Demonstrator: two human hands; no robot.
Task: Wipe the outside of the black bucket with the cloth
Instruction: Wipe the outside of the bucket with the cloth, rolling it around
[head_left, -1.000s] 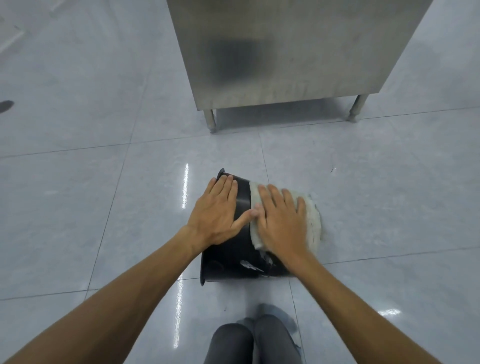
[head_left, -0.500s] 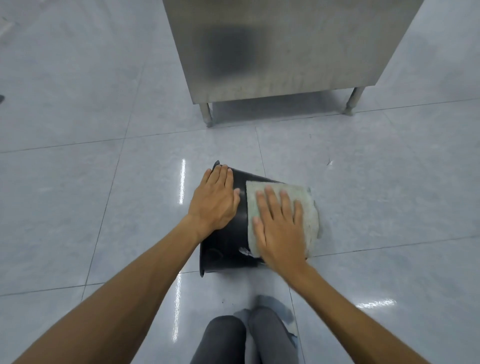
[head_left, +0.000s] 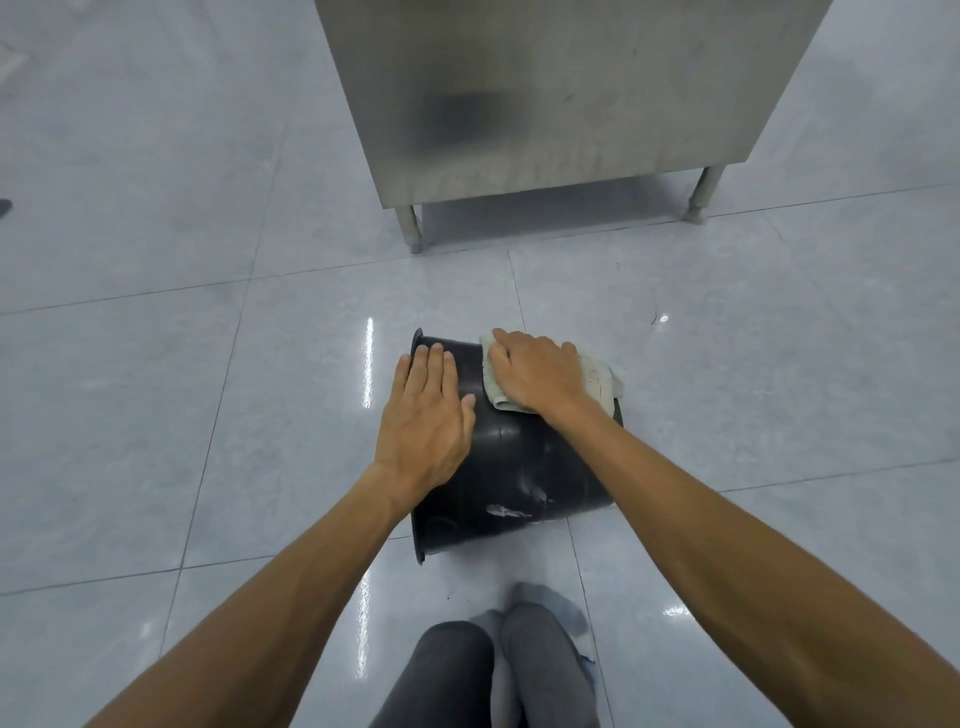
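**A:** While both arms reach forward, what fills most of the view?

**B:** Pale grey floor tiles (head_left: 156, 389); beyond them stands a steel cabinet (head_left: 561, 93) on short legs, well apart from the hands.

**A:** And the black bucket (head_left: 519, 457)?

**B:** On its side on the floor, just ahead of the person's knees (head_left: 452, 670); its rim faces left, its base right; white scuffs mark the near wall.

**A:** How does the left hand (head_left: 423, 415) lie?

**B:** Flat on the bucket's upper wall near the rim; fingers straight and close together, thumb out to the side; it holds nothing.

**A:** The right hand (head_left: 535, 371)?

**B:** Palm down on the cloth (head_left: 597, 379), fingers close together and bent a little over the curve; it presses the cloth against the wall toward the base end.

**A:** The cloth itself?

**B:** Pale and crumpled; it shows on both sides of that hand.
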